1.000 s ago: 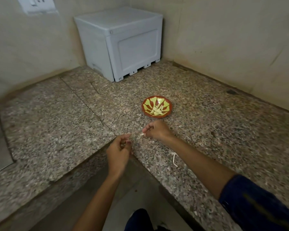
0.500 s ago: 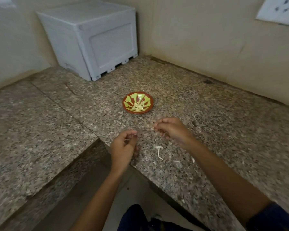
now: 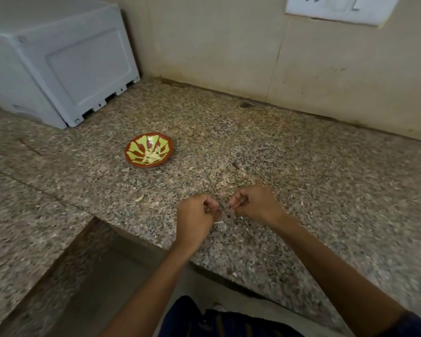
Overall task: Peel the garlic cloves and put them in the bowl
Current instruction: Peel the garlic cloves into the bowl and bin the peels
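Since half a second back, both hands sit closer together, nearly fingertip to fingertip in the lower middle of the frame, so I reckon I'm back at picking skin off a clove. Grey box (image 3: pixel 58 59) fills the upper left. Right of it, centre-left, the bowl (image 3: pixel 149 150) holds the peeled garlic cloves (image 3: pixel 152 154), well apart from my hands. My left hand (image 3: pixel 195 216) is curled in, fingertips pinched together. My right hand (image 3: pixel 255 203) is curled and pinching too. Whatever's between them is too blurred to call. Bits of peel (image 3: pixel 219 222) lie on the granite counter (image 3: pixel 301 171) just under them.
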